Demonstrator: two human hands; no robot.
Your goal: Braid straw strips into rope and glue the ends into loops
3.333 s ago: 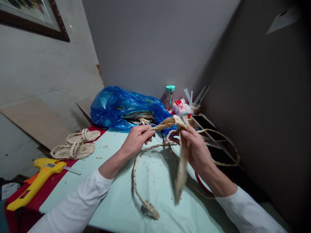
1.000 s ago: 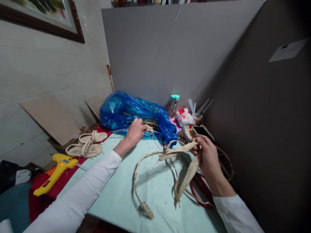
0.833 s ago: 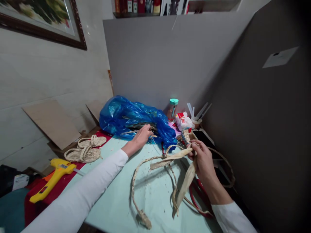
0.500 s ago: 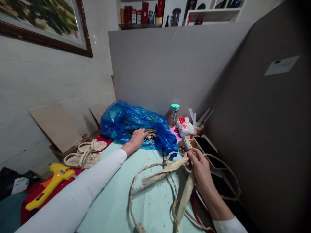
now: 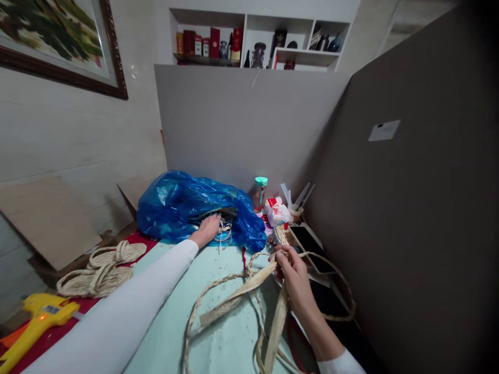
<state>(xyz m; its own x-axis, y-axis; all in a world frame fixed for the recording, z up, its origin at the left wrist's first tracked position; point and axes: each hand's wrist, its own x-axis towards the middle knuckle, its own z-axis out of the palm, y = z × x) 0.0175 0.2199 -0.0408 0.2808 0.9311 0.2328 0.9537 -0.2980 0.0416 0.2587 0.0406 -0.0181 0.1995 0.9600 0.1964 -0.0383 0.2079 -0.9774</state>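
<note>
My left hand (image 5: 208, 230) reaches to the mouth of a blue plastic bag (image 5: 175, 202), its fingertips among the dry fibres (image 5: 225, 226) there; whether it grips any is hidden. On the right, my right hand (image 5: 290, 267) is closed on a braided straw cord. Flat pale straw strips (image 5: 244, 292) stick out from that grip toward the left and downward. The cord (image 5: 194, 306) loops over the pale green table surface on both sides of the hand.
Woven straw sandals (image 5: 103, 270) and a yellow glue gun (image 5: 41, 317) lie at the left. Behind my right hand are a tissue pack (image 5: 278, 211), a jar with a green lid (image 5: 260, 193), a small woven basket (image 5: 281, 235) and a dark tablet-like object (image 5: 310, 248). Grey partitions (image 5: 241, 124) stand behind and right.
The view has shifted, so things on the table sit further left and lower. My left hand has pushed slightly deeper into the bag's mouth. My right hand still holds the cord.
</note>
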